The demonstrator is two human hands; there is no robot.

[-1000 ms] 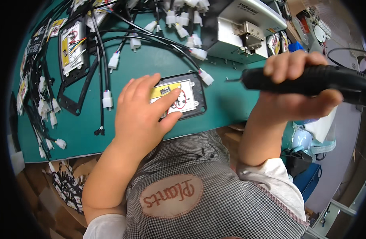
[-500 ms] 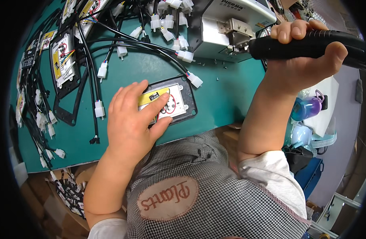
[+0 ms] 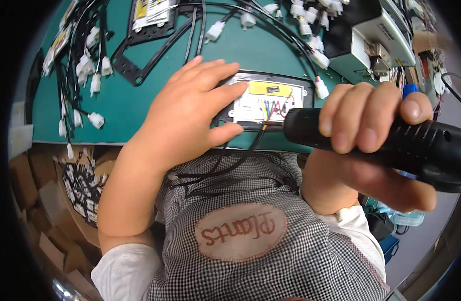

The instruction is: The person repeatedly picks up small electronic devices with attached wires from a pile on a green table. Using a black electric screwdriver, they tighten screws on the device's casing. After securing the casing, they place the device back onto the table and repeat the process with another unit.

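Note:
In front of me on the table lies a black plastic frame (image 3: pixel 311 100) holding a white circuit board (image 3: pixel 253 105) with a yellow strip and thin coloured wires. My left hand (image 3: pixel 190 108) rests on its left end, fingers spread and stretched out, the index fingertip on the board. A black electric screwdriver (image 3: pixel 303 126) is gripped in my right hand (image 3: pixel 371 118), held nearly level. Its thin bit points left to the board's near edge, by the wires; whether it sits on a screw I cannot tell. A black cable (image 3: pixel 253 145) runs from there over the table edge.
Several cables with white connectors (image 3: pixel 95 83) lie at the left. Another black frame (image 3: pixel 135 75) is at the far left, and a white and black machine (image 3: pixel 363 47) stands at the far right. Below the table at the left is a box of connectors (image 3: pixel 82 185).
The screwdriver has come down from beside the machine to the board's near edge. My left hand stays on the frame, now at its left end. The view has shifted.

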